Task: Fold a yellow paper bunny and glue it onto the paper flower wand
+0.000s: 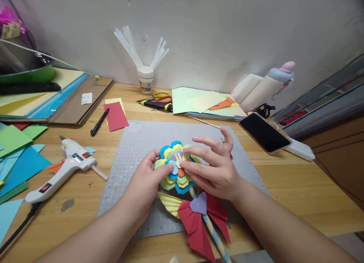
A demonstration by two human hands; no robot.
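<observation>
A layered paper flower [182,185] in blue, yellow, green and orange lies over the grey cutting mat [122,194]. My left hand [149,175] grips its left side, thumb on the petals and fingers curled behind the edge. At the flower's centre, my right hand [213,166] pinches a small pale yellow paper piece [178,162] between thumb and finger, its other fingers raised. Below the flower runs a blue and cream striped stem [214,236]. A red pleated paper bow [195,225] with a purple heart [199,204] and a yellow pleated leaf [169,205] sit on the stem.
A white glue gun [61,172] lies at left beside coloured paper sheets [24,170]. Behind the mat are a black pen [100,122], red card [116,117], a cutter [156,105], and paper cups [145,81] holding white strips. A phone [264,132] rests at right.
</observation>
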